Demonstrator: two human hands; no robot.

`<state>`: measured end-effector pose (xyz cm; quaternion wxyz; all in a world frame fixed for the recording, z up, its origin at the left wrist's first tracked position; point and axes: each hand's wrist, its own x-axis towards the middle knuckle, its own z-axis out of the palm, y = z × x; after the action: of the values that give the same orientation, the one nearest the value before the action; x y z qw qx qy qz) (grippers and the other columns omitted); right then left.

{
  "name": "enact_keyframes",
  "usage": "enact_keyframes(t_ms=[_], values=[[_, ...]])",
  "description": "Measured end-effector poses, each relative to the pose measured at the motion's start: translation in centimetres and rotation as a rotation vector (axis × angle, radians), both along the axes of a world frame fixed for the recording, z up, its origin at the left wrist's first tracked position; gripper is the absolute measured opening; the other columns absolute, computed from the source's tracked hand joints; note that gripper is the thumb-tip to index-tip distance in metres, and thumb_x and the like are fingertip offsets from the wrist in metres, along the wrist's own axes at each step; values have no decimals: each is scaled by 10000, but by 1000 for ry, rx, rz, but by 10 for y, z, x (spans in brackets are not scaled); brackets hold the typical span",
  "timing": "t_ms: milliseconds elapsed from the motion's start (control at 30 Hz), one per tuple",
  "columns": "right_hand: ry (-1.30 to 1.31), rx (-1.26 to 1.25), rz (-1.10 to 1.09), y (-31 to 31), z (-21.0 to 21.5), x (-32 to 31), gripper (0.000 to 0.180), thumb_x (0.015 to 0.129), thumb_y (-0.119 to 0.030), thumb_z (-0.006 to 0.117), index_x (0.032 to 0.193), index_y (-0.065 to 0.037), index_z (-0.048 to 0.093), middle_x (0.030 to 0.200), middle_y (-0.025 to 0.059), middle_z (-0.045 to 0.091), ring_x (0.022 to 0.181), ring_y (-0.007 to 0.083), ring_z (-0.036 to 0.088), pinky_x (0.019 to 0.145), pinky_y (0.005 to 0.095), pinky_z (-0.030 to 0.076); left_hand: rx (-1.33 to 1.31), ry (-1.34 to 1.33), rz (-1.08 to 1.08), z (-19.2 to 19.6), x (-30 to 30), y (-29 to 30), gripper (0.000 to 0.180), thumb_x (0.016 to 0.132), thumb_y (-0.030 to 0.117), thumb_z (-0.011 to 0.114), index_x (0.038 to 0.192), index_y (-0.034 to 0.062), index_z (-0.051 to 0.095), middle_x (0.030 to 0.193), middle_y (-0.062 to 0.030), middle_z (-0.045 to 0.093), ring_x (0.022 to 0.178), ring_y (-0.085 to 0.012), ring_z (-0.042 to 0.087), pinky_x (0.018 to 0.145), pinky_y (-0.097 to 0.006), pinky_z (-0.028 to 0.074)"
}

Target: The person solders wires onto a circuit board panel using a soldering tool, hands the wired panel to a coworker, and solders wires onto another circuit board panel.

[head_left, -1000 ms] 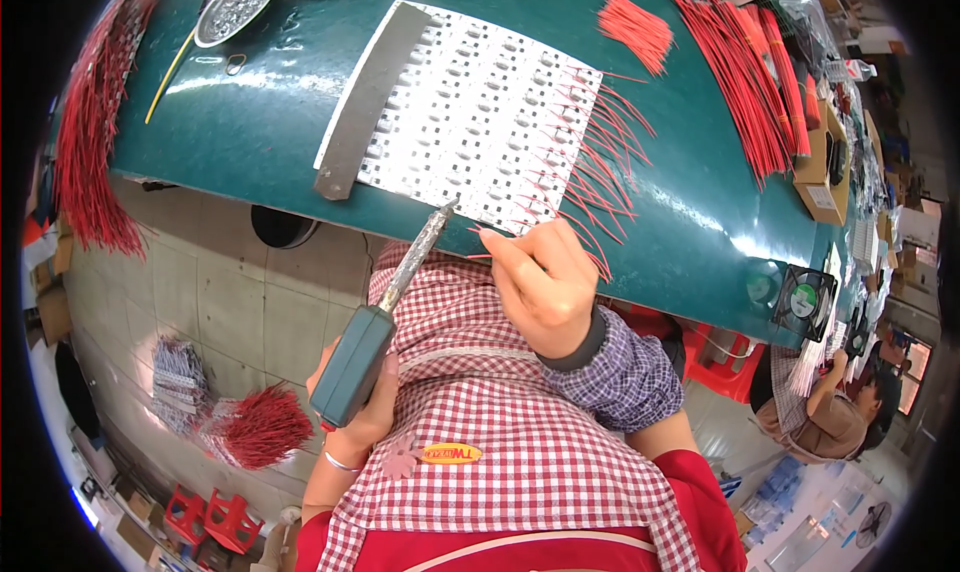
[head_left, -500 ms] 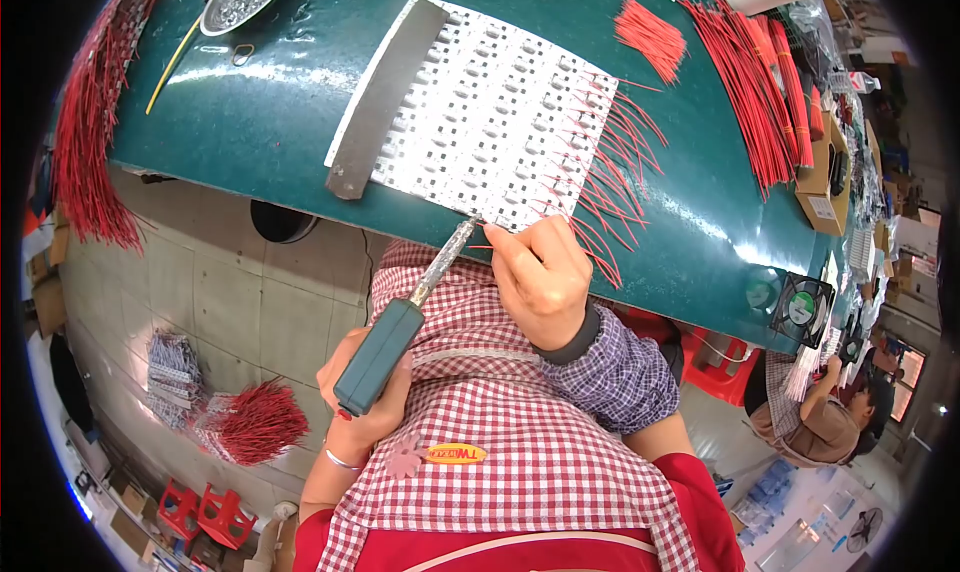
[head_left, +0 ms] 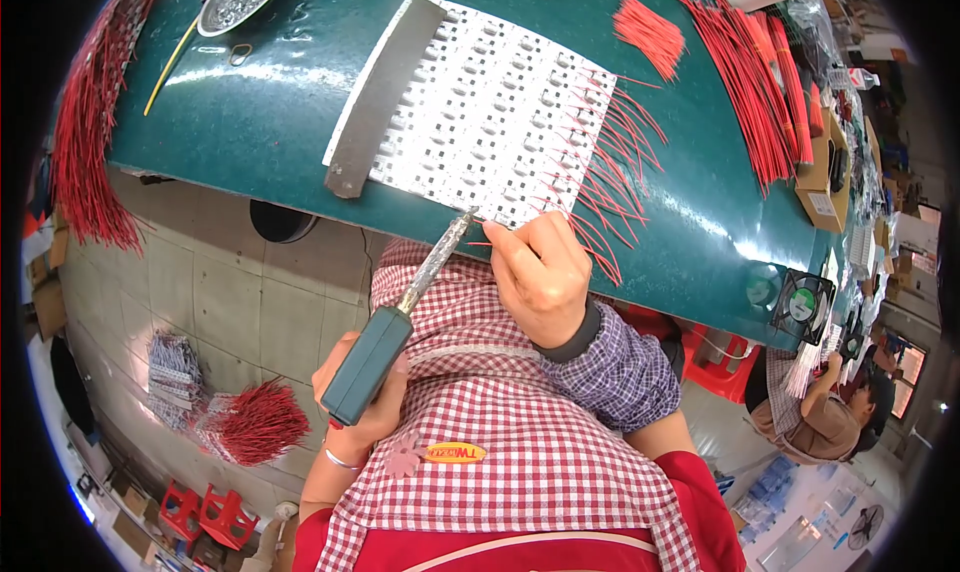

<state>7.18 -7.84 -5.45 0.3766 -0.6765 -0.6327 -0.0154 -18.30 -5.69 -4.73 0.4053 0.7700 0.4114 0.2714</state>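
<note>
My left hand (head_left: pixel 385 402) wraps the iron (head_left: pixel 368 365); my right hand (head_left: pixel 545 277) pinches 1 red wire (head_left: pixel 478 243), white board (head_left: pixel 480 122) at 11 o'clock. I think I'm joining wire, needing stillness next.

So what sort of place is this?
Probably an electronics workshop: the left hand holds what looks like a soldering iron by a white component panel; red wire bundles lie on the green table.

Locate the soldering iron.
In the head view, the soldering iron is left of centre in the left hand, its tip by the near edge of the white board.
</note>
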Motion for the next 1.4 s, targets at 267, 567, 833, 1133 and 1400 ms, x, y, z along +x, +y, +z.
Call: enact_keyframes(t_ms=[267, 567, 833, 1133, 1400], values=[[64, 12, -27, 0, 11, -1, 308, 666, 113, 715, 960, 18, 720, 729, 79, 517, 679, 248, 526, 574, 361, 439, -87, 6, 25, -13, -11, -7, 247, 746, -28, 760, 982, -59, 698, 961, -193, 707, 786, -308, 724, 700, -344, 574], [86, -32, -31, 7, 10, 11, 325, 668, 124, 714, 968, -1, 726, 749, 79, 558, 699, 255, 537, 607, 362, 447, -101, -4, 25, -14, -7, -5, 256, 744, -44, 752, 993, -62, 697, 978, -191, 710, 812, -308, 726, 719, -339, 574], [56, -74, -27, 9, 12, 11, 319, 671, 119, 708, 965, -3, 721, 745, 80, 535, 708, 253, 535, 610, 361, 449, 2, -30, -17, 4, 13, 9, 234, 726, -61, 737, 957, -60, 696, 945, -180, 695, 807, -316, 717, 731, -351, 576], [31, -101, -26, 11, 16, 9, 284, 672, 115, 707, 932, 0, 708, 737, 84, 507, 697, 256, 521, 594, 372, 444, 9, 15, -23, 10, 18, 13, 214, 696, -60, 717, 907, -48, 685, 883, -162, 667, 733, -309, 683, 650, -344, 552], [42, -114, -22, 12, 18, 9, 270, 677, 117, 701, 921, 1, 702, 738, 88, 500, 697, 261, 524, 594, 375, 449, -20, -4, -16, -8, -1, 2, 229, 721, -44, 729, 948, -45, 700, 887, -170, 673, 728, -320, 685, 659, -357, 556]])
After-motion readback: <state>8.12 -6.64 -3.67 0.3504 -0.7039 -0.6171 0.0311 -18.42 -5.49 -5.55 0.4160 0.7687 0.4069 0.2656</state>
